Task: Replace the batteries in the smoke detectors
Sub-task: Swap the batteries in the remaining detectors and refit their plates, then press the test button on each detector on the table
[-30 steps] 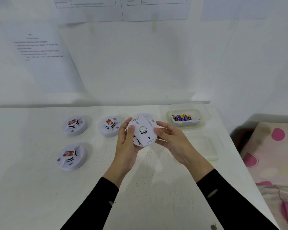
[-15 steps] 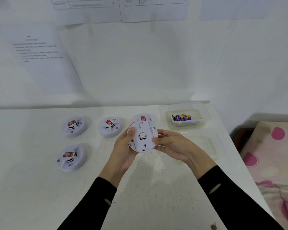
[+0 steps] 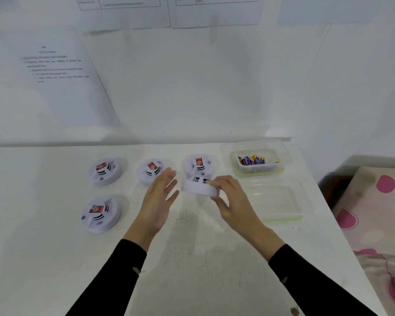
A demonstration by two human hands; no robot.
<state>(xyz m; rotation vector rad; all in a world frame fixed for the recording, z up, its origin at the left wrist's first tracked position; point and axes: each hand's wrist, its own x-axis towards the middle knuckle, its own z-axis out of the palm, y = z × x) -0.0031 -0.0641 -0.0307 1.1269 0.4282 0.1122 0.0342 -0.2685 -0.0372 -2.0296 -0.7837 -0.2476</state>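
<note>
**Smoke detector held over the table by the right grip**

A white smoke detector (image 3: 198, 187) is pinched at its rim by the right grip (image 3: 233, 199) (a bare hand out of a black sleeve), with the fingers laid over the top edge and the thumb placed underneath. It is held tilted above the table (image 3: 192, 258), just in front of the back-right detector (image 3: 197, 164). It is blurred, and only a few dark slots can be made out on its upper face.

The left grip (image 3: 160, 199) is held with its fingers straight and slightly spread, its palm turned toward the held unit. A narrow gap is seen between them, and nothing is grasped by it. The back-middle detector (image 3: 149, 169) is partly covered in the view by those fingers.

Two more units are laid on the table further left, a back-left detector (image 3: 104, 171) and a front-left detector (image 3: 100, 213), each marked with a red label on top.

Near the far right corner a clear container (image 3: 234, 164) is set, and batteries (image 3: 252, 160) are seen inside it. Just in front of it a shallow clear tray (image 3: 281, 202) is laid. A bed cover (image 3: 374, 201) with pink dots is seen beyond the table's right edge.
</note>
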